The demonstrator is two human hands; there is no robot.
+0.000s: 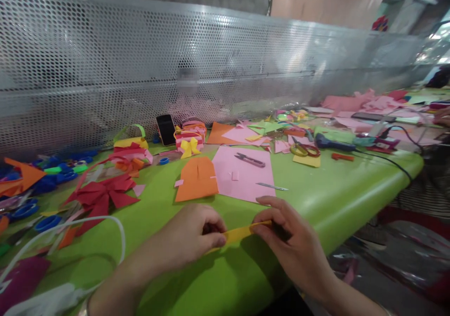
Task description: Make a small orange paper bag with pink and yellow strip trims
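Note:
A narrow yellow-orange paper strip is stretched between both my hands just above the green table. My left hand pinches its left end with fingers curled closed. My right hand pinches the right end between thumb and fingers. Just beyond the hands lie an orange cut paper shape and a pink paper sheet, with small snips and a thin metal tool on the sheet.
A red paper bow, small paper baskets and a black phone sit further back. Scissors, a glue gun with its cord, and paper scraps lie right. A perforated metal screen closes the far side. Another person's hand shows far right.

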